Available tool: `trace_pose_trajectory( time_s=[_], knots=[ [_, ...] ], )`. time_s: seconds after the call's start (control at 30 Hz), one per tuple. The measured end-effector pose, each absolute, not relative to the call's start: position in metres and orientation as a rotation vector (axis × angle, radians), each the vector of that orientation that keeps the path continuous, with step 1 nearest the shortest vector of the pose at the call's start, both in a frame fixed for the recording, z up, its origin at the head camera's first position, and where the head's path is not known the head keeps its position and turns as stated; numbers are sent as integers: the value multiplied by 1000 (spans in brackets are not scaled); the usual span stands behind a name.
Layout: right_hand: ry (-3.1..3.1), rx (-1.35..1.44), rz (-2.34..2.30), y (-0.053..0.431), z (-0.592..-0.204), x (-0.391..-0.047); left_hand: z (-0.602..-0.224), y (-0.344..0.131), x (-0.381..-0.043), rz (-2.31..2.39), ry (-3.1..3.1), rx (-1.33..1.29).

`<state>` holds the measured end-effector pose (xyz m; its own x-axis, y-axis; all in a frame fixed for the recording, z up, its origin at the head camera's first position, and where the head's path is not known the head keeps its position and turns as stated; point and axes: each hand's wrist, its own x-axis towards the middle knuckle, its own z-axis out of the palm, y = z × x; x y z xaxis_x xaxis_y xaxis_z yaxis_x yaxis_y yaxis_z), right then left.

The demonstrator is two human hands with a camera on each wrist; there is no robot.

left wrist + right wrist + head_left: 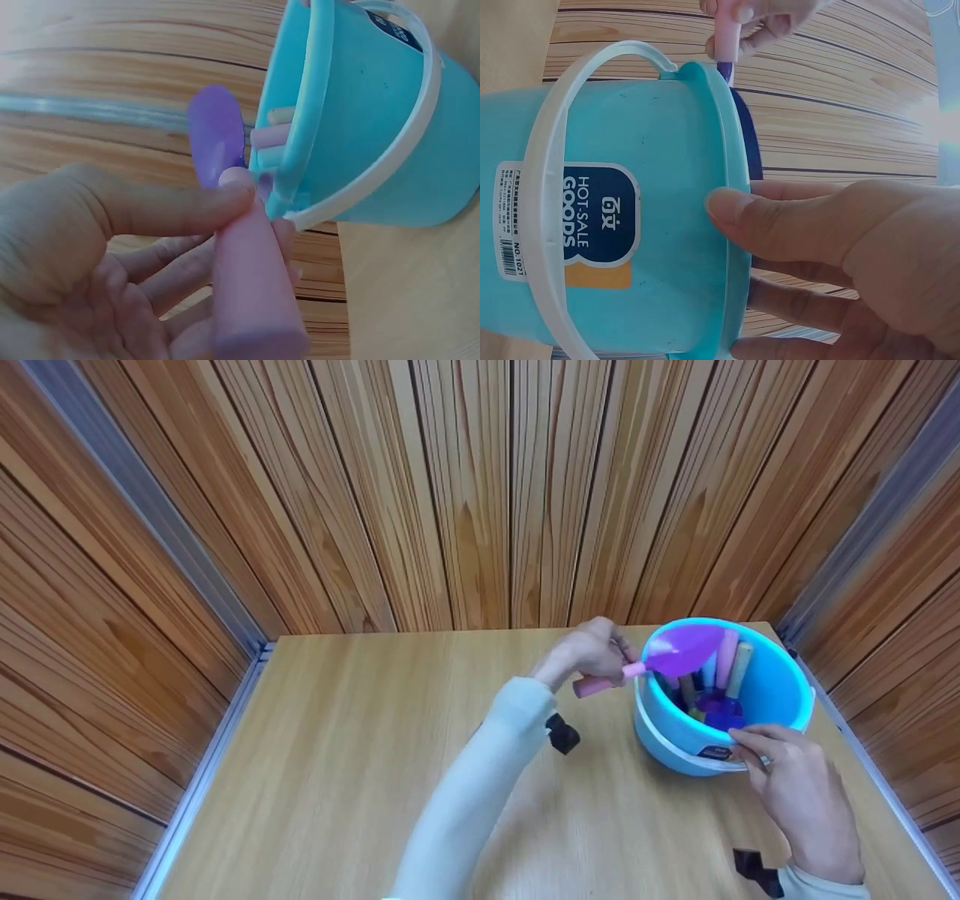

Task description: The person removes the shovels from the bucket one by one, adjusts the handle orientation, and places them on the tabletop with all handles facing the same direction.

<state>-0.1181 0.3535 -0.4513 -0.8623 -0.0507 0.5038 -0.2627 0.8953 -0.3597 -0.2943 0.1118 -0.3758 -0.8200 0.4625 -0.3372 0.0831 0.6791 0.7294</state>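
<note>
My left hand pinches the pink handle of a small purple trowel between thumb and fingers. The trowel's blade lies over the left part of the bucket's mouth. That turquoise bucket stands upright at the table's right side, its white carrying handle folded down along the front. With thumb outside and fingers inside, my right hand grips the bucket's near rim. Inside the bucket are several hand tools with pink, blue and beige handles; their lower ends are partly hidden.
The wooden table is bounded by plank walls at the back and sides, with metal strips along its side edges. Close behind the bucket is the back wall. Black wrist mounts stick out from both wrists.
</note>
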Motion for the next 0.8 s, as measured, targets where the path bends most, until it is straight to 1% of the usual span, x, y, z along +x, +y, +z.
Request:
trace_pose_trajectory(
  time_s=[0.17,0.8],
  knots=[
    [-2526,283,552,353,-453,-121,-388,94,-299,1116,2290,398],
    [-2611,181,608,353,-450,-117,-436,56,-296,1304,2191,272]
  ],
)
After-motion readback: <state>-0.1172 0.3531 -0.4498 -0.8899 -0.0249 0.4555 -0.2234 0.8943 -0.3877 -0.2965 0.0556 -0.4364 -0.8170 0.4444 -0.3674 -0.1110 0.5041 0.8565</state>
